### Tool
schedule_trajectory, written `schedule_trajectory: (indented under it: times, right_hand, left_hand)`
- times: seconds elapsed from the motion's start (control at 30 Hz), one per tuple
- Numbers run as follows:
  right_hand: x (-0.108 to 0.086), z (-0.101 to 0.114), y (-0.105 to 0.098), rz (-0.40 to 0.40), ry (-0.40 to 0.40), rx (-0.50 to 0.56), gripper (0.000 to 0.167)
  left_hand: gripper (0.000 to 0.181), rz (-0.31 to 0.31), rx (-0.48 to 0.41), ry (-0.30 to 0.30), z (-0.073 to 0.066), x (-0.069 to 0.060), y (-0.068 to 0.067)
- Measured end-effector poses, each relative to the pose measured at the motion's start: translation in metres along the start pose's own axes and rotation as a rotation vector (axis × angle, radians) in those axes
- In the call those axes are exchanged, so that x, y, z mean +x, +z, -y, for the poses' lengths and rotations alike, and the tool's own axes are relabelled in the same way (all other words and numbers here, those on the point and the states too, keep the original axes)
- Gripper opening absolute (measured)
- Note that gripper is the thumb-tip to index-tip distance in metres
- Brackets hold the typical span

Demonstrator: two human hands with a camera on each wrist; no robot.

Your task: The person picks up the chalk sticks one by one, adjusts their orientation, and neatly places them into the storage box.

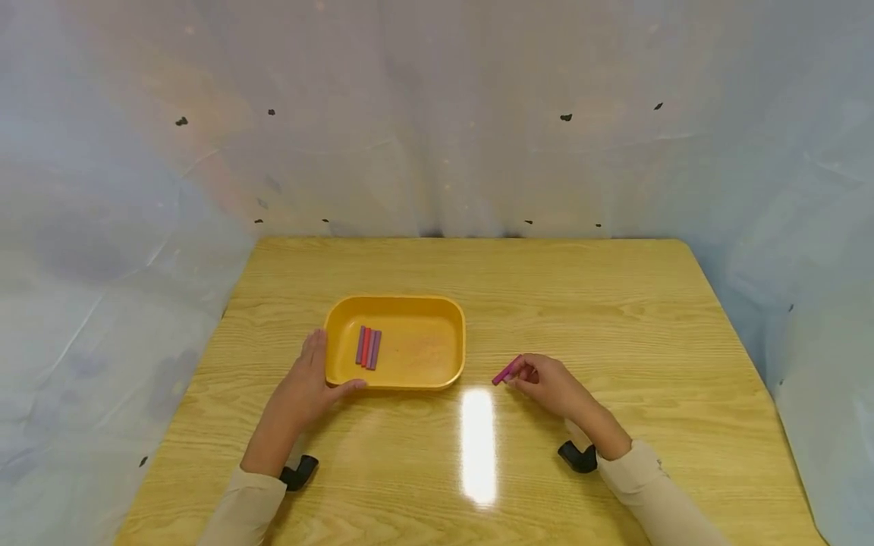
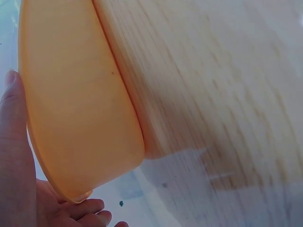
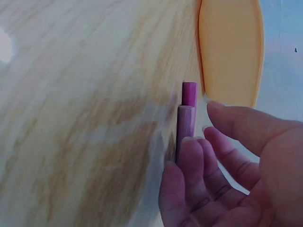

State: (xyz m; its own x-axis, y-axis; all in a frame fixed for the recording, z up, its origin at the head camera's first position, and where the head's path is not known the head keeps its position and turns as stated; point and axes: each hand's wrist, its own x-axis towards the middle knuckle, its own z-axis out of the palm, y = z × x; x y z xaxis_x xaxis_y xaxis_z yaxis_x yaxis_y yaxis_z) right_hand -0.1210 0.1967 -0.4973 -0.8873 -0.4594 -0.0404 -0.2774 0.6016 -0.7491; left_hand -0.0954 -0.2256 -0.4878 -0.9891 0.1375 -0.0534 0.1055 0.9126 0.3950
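A yellow-orange tray (image 1: 423, 379) stands on the wooden table in the head view. Inside it, several purple and red sticks (image 1: 367, 347) lie side by side near the left end. My left hand (image 1: 307, 387) rests against the tray's near left corner, thumb along the near rim and fingers on the left wall. To the right of the tray, my right hand (image 1: 549, 385) has its fingers bent around a purple stick (image 3: 185, 122), which they partly hide. A magenta stick (image 3: 189, 93) sits right alongside and shows beyond the fingertips in the head view.
The wooden table (image 1: 614, 303) has rounded far corners and a bright light reflection (image 1: 478, 447) in front of the tray. Pale sheeting (image 1: 437, 136) surrounds the table on the far side and both flanks. Black straps (image 1: 577, 457) sit at both wrists.
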Motion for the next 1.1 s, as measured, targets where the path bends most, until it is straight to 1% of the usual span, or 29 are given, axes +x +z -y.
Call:
schedule_trajectory:
  times: [0.17,0.37,0.4,0.53,0.57,0.63,0.73,0.83,1.0,1.1]
  right_hand:
    - [0.001,0.0,0.003,0.017,-0.053,0.013,0.008]
    - [0.001,0.001,0.006,0.05,-0.077,0.023,0.013]
    - [0.001,0.001,0.006,0.051,-0.083,0.017,0.013]
    - [0.0,0.002,0.004,0.058,-0.112,-0.021,0.002]
    - [0.0,0.002,0.004,0.059,-0.115,-0.034,0.003]
    - [-0.002,0.002,0.002,0.058,-0.102,-0.063,0.007]
    - [-0.005,0.001,0.002,0.058,-0.069,-0.091,0.007]
    - [-0.007,0.002,0.002,0.046,-0.03,-0.091,0.007]
    - [-0.009,0.002,0.001,-0.025,0.029,-0.096,0.011]
    - [-0.01,0.003,-0.001,-0.064,0.083,-0.111,0.017]
  left_hand:
    - [0.121,-0.013,0.011,-0.004,0.001,-0.002,-0.001]
    - [0.121,-0.01,0.014,0.0,0.001,-0.005,-0.003]
    - [0.121,-0.009,0.014,-0.002,0.002,-0.005,-0.003]
    - [0.121,-0.004,0.011,-0.007,0.001,-0.006,-0.003]
    - [0.121,-0.005,0.009,-0.007,0.001,-0.007,-0.003]
    - [0.121,-0.007,0.009,-0.006,0.001,-0.007,-0.003]
    - [0.121,-0.015,0.011,-0.006,0.001,-0.009,-0.003]
    - [0.12,-0.022,0.014,-0.007,0.002,-0.01,-0.003]
    - [0.121,-0.016,0.01,-0.009,0.001,-0.012,-0.005]
    - [0.121,-0.011,0.008,-0.007,0.0,-0.013,-0.006]
